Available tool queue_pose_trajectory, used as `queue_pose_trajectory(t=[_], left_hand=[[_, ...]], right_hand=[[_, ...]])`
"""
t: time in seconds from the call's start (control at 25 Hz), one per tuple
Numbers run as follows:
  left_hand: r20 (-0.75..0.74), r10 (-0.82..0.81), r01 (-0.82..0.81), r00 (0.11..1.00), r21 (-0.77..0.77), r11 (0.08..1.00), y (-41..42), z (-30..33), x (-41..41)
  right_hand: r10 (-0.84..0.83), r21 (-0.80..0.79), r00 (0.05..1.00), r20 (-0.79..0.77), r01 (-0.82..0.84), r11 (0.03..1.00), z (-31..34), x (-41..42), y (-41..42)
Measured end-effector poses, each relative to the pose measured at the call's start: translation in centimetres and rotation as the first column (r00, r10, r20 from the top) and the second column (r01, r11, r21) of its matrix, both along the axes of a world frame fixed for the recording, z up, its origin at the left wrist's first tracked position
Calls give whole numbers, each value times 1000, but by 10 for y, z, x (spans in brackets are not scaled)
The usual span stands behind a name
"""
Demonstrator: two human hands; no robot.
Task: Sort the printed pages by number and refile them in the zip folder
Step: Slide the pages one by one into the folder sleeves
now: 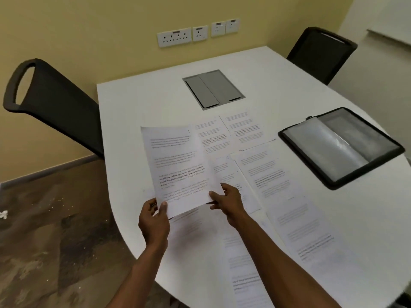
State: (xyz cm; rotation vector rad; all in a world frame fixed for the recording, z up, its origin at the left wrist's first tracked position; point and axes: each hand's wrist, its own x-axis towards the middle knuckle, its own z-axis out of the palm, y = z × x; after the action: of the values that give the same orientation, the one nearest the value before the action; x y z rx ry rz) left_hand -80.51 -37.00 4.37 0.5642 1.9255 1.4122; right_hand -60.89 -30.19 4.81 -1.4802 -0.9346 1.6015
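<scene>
Two hands hold up one printed page (178,167) above the white table (138,103). The left hand (153,221) pinches the page's bottom left corner, with the thumb on top and the other fingers curled behind the paper. The right hand (229,201) grips the bottom right corner, thumb on the front and fingers bent under the edge. A small "1" shows near the top right corner of this page (the rest of the print is too blurry to read).

More printed pages (262,174) lie flat on the table, spread out side by side and partly on top of each other, from the middle of the table down to the near edge. One of them shows a "6" near its top.

To the right of the pages, apart from them, the black zip folder (340,147) lies open on the table with clear sleeves showing inside.

One black chair (55,101) stands at the left side of the table. Another chair (320,54) stands at the far right.
</scene>
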Motion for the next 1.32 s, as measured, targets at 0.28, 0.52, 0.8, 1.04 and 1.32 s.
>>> queue_pose_trajectory(t=[0.28, 0.52, 0.8, 1.04, 1.32], left_hand=[[161, -160, 161, 974, 12, 987, -60, 6, 102], [237, -373, 373, 897, 47, 927, -61, 14, 144], [139, -623, 622, 770, 54, 781, -85, 24, 213], [-141, -833, 700, 536, -477, 531, -154, -72, 269], [-302, -694, 461, 654, -568, 682, -160, -123, 349]], right_hand=[[-31, 79, 999, -11, 32, 996, 21, 132, -83], [-172, 94, 984, -46, 176, 980, 28, 208, -143], [-415, 90, 904, -107, 424, 901, 40, 275, -186], [-397, 108, 911, -108, 408, 907, 39, 331, -170], [-163, 94, 983, -90, 171, 981, 31, 409, -103]])
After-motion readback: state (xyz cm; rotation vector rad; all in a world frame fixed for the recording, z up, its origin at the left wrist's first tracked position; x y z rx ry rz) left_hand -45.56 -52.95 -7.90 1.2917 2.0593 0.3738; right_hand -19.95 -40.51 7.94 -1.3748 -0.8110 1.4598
